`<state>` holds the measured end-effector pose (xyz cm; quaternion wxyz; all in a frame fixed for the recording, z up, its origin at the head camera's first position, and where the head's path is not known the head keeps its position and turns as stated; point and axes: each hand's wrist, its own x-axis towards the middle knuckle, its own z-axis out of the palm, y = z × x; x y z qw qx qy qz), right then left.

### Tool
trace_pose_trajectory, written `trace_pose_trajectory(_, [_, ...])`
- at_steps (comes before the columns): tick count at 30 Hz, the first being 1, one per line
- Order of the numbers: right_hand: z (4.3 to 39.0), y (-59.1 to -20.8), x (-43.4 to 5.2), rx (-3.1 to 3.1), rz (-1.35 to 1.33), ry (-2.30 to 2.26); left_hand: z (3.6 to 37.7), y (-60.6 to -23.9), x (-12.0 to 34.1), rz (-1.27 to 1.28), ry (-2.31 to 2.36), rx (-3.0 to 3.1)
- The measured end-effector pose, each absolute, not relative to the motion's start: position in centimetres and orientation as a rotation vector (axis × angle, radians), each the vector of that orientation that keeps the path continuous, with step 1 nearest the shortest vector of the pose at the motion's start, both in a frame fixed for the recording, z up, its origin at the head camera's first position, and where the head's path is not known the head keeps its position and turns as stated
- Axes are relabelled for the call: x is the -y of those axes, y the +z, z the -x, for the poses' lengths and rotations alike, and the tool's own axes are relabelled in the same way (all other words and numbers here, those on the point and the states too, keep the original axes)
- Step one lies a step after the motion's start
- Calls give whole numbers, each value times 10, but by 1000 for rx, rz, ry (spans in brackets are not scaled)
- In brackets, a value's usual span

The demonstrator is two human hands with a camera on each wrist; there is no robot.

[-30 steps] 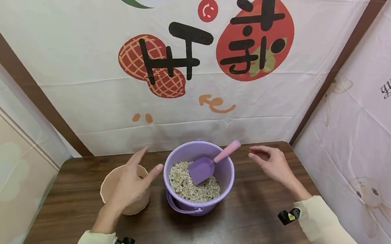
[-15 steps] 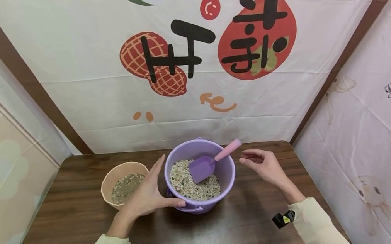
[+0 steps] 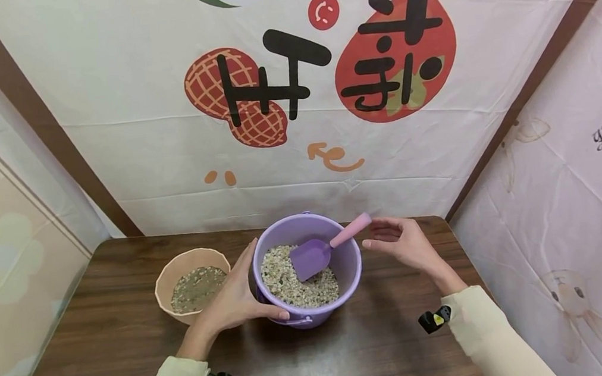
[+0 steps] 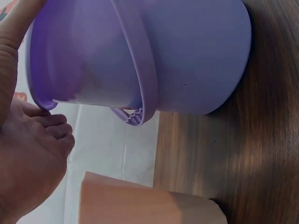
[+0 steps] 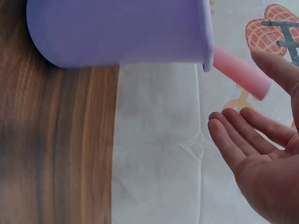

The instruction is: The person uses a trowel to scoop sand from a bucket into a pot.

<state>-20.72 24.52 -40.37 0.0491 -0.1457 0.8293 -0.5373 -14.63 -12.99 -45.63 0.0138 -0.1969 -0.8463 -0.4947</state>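
Observation:
A purple bucket (image 3: 352, 285) stands on the table, partly filled with pale, grainy mixed bits (image 3: 287, 279). On these bits lies a small shovel (image 3: 311, 260) with a purple blade and a pink handle (image 5: 243, 72), its handle leaning out over the right rim. My left hand (image 3: 232, 298) rests against the bucket's left side near the rim, thumb at the front and fingers behind, spread wide. To the right of the bucket, my right hand (image 3: 404, 243) hovers by the handle's end with fingers apart. In the right wrist view a gap shows between the fingers and handle.
A peach-coloured pot (image 3: 165, 283) holding brownish grainy stuff stands left of the bucket, partly behind my left hand. The bucket's bail handle (image 4: 140, 60) hangs down at its side. A printed cloth (image 3: 201, 208) rises behind the wooden table (image 3: 359, 356).
My left hand has moved right and forward from over the peach pot to the bucket's side. The right hand has come left to the shovel's handle. Bucket and shovel stay put.

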Motion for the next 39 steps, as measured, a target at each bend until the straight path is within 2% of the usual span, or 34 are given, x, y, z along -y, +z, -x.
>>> trace_pose_trajectory(15, [244, -382, -244, -2511, 653, -1440, 151, -461, 131, 660, -1616, 2564])
trace_pose_trajectory(29, [256, -386, -234, -2502, 767, -1362, 150, -461, 131, 647, -1628, 2562])
trace_pose_trajectory(39, [260, -388, -229, -2518, 743, -1264, 149, -461, 130, 630, -1605, 2582])
